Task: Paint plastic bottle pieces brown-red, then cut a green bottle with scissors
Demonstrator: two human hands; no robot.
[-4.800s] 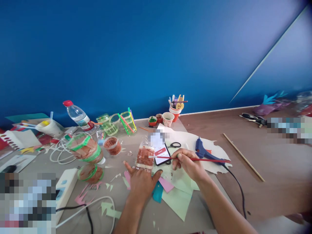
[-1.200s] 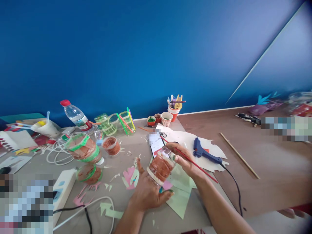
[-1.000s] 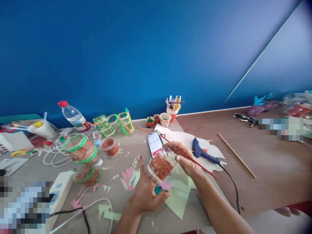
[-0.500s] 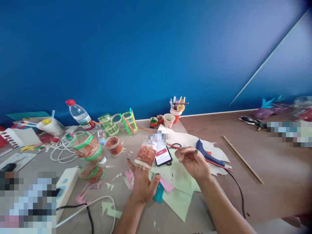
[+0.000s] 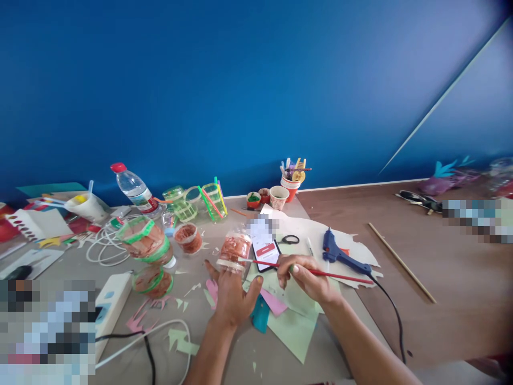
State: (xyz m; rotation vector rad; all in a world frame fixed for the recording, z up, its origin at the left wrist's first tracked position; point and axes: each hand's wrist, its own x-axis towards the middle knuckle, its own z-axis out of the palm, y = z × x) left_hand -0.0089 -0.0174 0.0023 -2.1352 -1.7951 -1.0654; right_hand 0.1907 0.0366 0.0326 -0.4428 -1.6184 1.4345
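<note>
My left hand has its fingers pushed up inside a cut clear plastic bottle piece painted reddish brown, and holds it upright on them. My right hand pinches a red-handled paintbrush. The brush lies level and its pale tip touches the lower right side of the bottle piece. A phone with a lit screen lies just behind the two hands.
A blue glue gun with a black cord lies to the right on torn white paper. Painted bottle pieces with green bands, a pot of brown paint, a water bottle, cups, cables, a power strip and paper scraps crowd the left.
The bottle piece, tilted and held by both hands a second ago, now stands upright on my left fingers. My right hand let go of it and brought the brush tip to its side.
</note>
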